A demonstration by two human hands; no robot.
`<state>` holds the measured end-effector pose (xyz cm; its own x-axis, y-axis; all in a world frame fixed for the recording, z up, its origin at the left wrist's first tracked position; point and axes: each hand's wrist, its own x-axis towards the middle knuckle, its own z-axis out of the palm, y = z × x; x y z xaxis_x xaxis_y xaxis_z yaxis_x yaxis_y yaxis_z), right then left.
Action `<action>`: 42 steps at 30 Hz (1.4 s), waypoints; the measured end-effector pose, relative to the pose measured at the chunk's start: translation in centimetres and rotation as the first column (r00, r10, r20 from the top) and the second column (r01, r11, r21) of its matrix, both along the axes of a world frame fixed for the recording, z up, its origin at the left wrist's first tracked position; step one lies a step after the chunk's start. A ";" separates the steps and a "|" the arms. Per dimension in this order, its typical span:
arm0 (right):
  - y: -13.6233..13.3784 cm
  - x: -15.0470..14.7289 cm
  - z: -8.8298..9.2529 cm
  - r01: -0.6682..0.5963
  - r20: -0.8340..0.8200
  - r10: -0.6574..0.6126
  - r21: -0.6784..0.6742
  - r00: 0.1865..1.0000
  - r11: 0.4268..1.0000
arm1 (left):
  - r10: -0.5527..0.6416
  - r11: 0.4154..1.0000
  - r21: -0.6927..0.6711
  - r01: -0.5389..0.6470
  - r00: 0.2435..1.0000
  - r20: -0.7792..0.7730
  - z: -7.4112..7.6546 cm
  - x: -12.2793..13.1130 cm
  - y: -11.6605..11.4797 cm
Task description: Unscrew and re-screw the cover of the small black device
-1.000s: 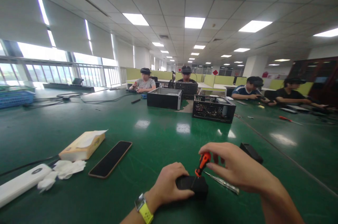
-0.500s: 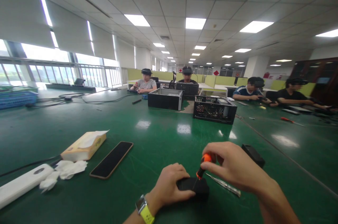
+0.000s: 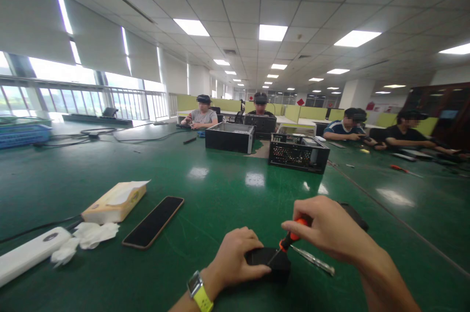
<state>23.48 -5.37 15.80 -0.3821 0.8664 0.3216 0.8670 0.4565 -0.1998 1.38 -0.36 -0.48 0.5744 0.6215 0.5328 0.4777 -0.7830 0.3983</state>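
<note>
On the green table, my left hand (image 3: 238,255) is closed around the left end of a small black block-shaped case (image 3: 279,267), thumb along its near side. My right hand (image 3: 321,221) grips the orange-and-black handle of a screwdriver (image 3: 287,242). The screwdriver leans to the right, and its thin shaft slants down to the case top near my left thumb; whether the tip sits in a hole I cannot tell. A second, clear-handled screwdriver (image 3: 314,259) lies just right of the case. Behind my right hand rests another black piece (image 3: 354,215), partly covered.
A phone (image 3: 154,222), a tissue pack (image 3: 115,202), crumpled tissues (image 3: 91,236) and a white power strip (image 3: 33,253) lie to the left. Two open computer cases (image 3: 229,138) (image 3: 299,154) stand farther back. An orange screwdriver (image 3: 406,170) lies at the right. Several people sit across the table.
My right hand has shifted slightly right, tilting the screwdriver from near upright to a clear lean. My left hand and the black case stay in place.
</note>
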 end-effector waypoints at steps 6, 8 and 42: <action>2.8 3.6 -1.2 0.072 -0.215 -0.077 -0.031 0.974 0.997 | 0.000 0.999 -0.034 0.000 1.000 0.008 0.1 0.1 0.0; 4.1 5.6 -3.2 0.145 -0.301 -0.140 -0.008 0.943 0.989 | 0.007 0.999 -0.052 -0.007 1.000 0.006 0.1 0.1 0.0; 1.9 9.4 -12.6 -0.364 -0.482 0.020 -0.632 0.876 0.684 | -0.014 0.999 -0.041 0.015 1.000 0.007 0.3 0.1 0.2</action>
<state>32.88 -3.50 3.17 -0.5478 0.8195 -0.1683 0.5299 0.1842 -0.8278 1.45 -0.15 -0.15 0.5800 0.6344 0.5110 0.4637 -0.7729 0.4333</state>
